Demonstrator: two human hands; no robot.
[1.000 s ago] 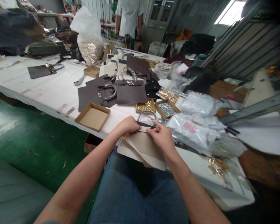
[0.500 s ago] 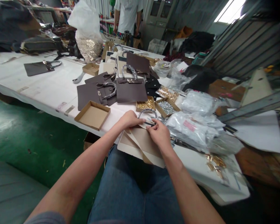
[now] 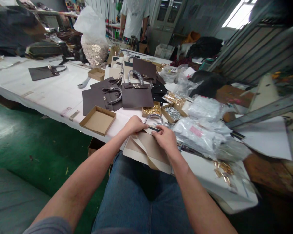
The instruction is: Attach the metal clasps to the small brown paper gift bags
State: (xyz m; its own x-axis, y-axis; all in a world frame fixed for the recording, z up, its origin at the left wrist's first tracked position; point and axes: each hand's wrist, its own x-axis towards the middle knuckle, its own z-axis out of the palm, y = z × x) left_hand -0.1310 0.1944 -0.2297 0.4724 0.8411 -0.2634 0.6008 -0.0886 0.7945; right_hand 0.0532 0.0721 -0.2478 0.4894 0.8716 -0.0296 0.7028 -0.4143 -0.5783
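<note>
A beige bag panel (image 3: 146, 151) lies partly over the table's near edge, above my lap, with a loose flap folded up on it. Its wrapped handle (image 3: 154, 116) arches away from me beyond my fingers. My left hand (image 3: 135, 124) is closed on the panel's top edge at the left, thumb pointing right along a dark strip (image 3: 154, 129). At the right end of that strip, my right hand (image 3: 166, 138) pinches the same edge between thumb and fingers. Whatever small part lies under the fingertips is hidden.
Dark brown bag panels (image 3: 137, 96) with handles lie ahead. Small boxes of gold studs (image 3: 151, 110) and silver studs (image 3: 173, 113) stand close beyond my hands. An open cardboard box (image 3: 98, 120) sits left, plastic-wrapped packs (image 3: 196, 131) right. A person (image 3: 134, 19) stands behind the table.
The view has shifted slightly. My right fingers have drawn closer together on the panel's top edge, while my left hand keeps nearly the same place.
</note>
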